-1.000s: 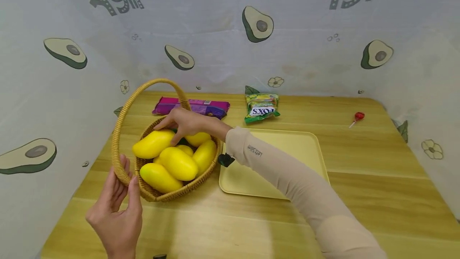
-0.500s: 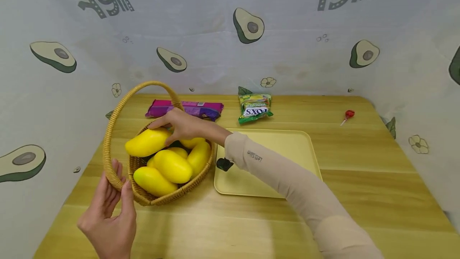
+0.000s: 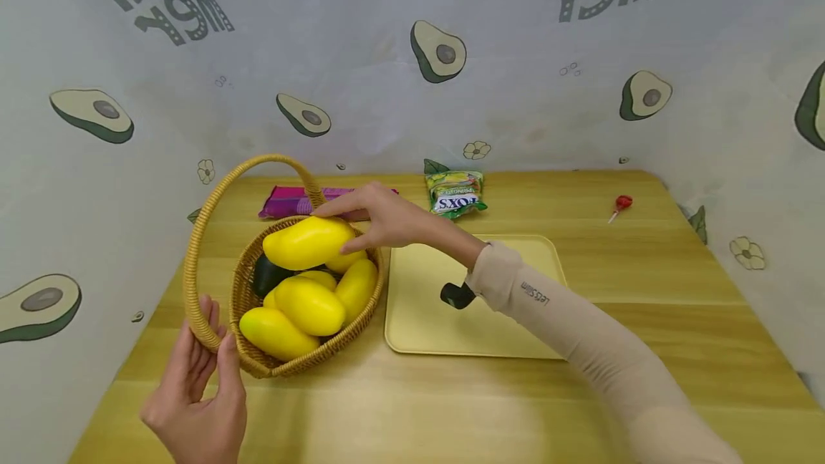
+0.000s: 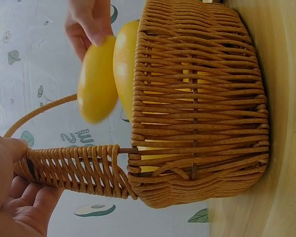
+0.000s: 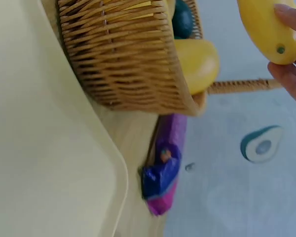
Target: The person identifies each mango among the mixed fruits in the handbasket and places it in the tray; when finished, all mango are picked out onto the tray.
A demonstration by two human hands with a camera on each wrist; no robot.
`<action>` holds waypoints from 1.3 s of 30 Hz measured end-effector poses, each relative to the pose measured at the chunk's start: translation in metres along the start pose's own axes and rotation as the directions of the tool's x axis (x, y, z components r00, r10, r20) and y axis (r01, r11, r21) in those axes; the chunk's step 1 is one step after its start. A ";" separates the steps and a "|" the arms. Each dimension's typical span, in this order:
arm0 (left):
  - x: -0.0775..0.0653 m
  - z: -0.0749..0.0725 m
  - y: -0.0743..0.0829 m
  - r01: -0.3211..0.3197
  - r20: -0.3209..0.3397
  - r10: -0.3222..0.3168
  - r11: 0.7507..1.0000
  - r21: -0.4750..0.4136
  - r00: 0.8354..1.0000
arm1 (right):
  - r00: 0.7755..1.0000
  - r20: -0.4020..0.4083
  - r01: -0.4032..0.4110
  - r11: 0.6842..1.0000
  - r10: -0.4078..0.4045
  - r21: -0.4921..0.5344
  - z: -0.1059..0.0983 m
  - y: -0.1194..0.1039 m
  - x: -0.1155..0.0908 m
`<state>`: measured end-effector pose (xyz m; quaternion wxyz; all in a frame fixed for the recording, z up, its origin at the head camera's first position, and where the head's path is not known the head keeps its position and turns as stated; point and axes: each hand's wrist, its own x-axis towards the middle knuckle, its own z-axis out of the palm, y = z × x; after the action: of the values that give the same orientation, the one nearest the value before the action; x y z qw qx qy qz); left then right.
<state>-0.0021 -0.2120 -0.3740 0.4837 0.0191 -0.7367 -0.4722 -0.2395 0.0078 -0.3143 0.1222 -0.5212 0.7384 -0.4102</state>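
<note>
My left hand (image 3: 200, 392) holds the wicker basket's handle (image 3: 193, 263) low on its left side, thumb and fingers around it. Above the basket (image 3: 309, 364), my right hand (image 3: 387, 217) grips a yellow mango (image 3: 306, 243) between thumb and fingers. In the right wrist view that mango (image 5: 269, 29) is clear of the basket rim, stem end showing. Several other mangoes (image 3: 312, 306) fill the basket. A dark green, smooth fruit (image 3: 267, 276) lies at its left, partly hidden.
A pale yellow tray (image 3: 412, 335) lies right of the basket, under my right forearm. Behind are a purple packet (image 3: 283, 204) and a green FOX'S packet (image 3: 454, 193). A red lollipop (image 3: 621, 204) lies far right. A patterned cloth stands behind the table.
My right hand has lifted the mango from the basket's back left and moved it right, uncovering the dark green fruit. My left hand has stayed on the handle.
</note>
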 end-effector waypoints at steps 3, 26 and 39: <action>-0.003 -0.002 0.000 0.009 -0.002 -0.009 0.999 0.034 1.000 | 0.999 -0.040 0.007 1.000 -0.006 0.024 -0.006 0.001 -0.022; -0.003 -0.001 0.001 0.030 0.003 -0.030 0.999 0.020 1.000 | 0.951 -0.244 -0.175 0.981 0.190 0.081 -0.028 0.036 -0.130; -0.004 -0.001 -0.002 0.014 0.011 -0.015 0.999 0.039 1.000 | 0.928 -0.234 -0.276 0.958 0.288 0.082 -0.016 0.070 -0.147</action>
<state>0.0006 -0.2117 -0.3780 0.4757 0.0313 -0.7482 -0.4614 -0.2338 0.1515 -0.3914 0.1006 -0.3522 0.8050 -0.4668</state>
